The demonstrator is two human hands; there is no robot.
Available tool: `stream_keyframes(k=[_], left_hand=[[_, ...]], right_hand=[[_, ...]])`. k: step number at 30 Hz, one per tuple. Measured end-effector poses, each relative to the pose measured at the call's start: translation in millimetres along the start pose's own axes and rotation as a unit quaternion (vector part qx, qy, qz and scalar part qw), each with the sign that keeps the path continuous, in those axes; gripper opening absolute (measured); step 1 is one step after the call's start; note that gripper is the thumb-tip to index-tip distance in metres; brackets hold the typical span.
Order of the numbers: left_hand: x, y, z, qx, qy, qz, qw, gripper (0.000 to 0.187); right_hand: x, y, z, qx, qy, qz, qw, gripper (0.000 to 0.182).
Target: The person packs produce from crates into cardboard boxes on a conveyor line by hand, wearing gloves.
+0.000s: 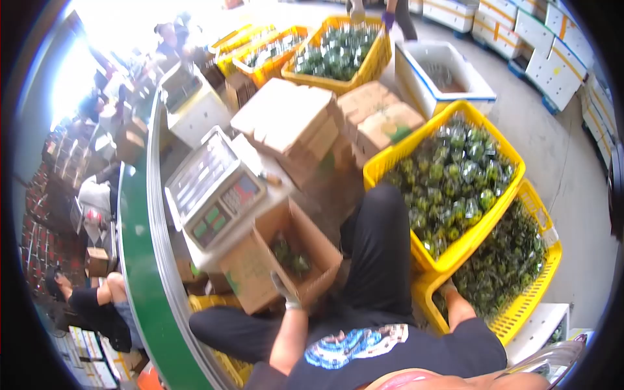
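An open cardboard box [242,268] stands tilted in front of me, with a few dark green plastic-wrapped pieces [290,257] at its bottom. My left hand [286,292], in a whitish glove, grips the near wall of this box, its fingers over the rim. On my right, my right hand [448,290] reaches into the lower yellow crate [551,273], among dark green produce [497,263]; its fingers are hidden. Partly above that crate sits another yellow crate [448,260], full of green produce in clear wrapping [455,185].
A scale [218,188] stands behind the box. Beyond it are closed cartons [283,114], a white foam box [448,71] and filled yellow crates [338,52]. A green conveyor belt [140,260] runs along my left. Another person's gloved hand [388,19] is at a far crate.
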State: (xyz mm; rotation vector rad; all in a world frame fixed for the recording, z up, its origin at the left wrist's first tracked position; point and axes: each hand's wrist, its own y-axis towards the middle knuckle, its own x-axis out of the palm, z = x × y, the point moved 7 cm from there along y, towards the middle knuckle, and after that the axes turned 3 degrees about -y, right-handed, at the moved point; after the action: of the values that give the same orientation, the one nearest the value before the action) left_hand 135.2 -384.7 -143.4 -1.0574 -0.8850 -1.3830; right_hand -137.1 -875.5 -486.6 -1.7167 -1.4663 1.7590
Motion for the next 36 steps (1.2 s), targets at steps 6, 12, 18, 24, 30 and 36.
stream_keyframes(k=[6,12,18,24,30,36], left_hand=[[1.2,5.6,-4.1,-0.008,0.001,-0.013,1.000,0.059],[3.0,1.9,-10.8,-0.025,0.024,-0.007,0.999,0.062],[6.3,6.4,-10.0,-0.037,0.037,-0.005,0.999,0.065],[13.5,12.1,-15.6,-0.047,0.031,-0.017,0.998,0.068],[18.3,18.6,-21.3,-0.057,0.023,-0.019,0.998,0.074],[7.0,19.0,-26.4,-0.120,0.057,0.004,0.991,0.079]], right_hand=[[12.1,17.7,19.7,-0.034,0.002,-0.014,0.999,0.045],[7.7,34.3,45.2,-0.043,0.090,0.014,0.995,0.053],[-53.4,-68.2,-5.1,-0.026,0.131,0.035,0.990,0.059],[-64.8,-73.6,30.4,0.031,0.180,0.093,0.979,0.072],[-105.3,-116.6,69.9,-0.020,0.483,0.155,0.862,0.064],[-249.2,-232.8,-18.1,-0.303,0.531,0.217,0.761,0.063]])
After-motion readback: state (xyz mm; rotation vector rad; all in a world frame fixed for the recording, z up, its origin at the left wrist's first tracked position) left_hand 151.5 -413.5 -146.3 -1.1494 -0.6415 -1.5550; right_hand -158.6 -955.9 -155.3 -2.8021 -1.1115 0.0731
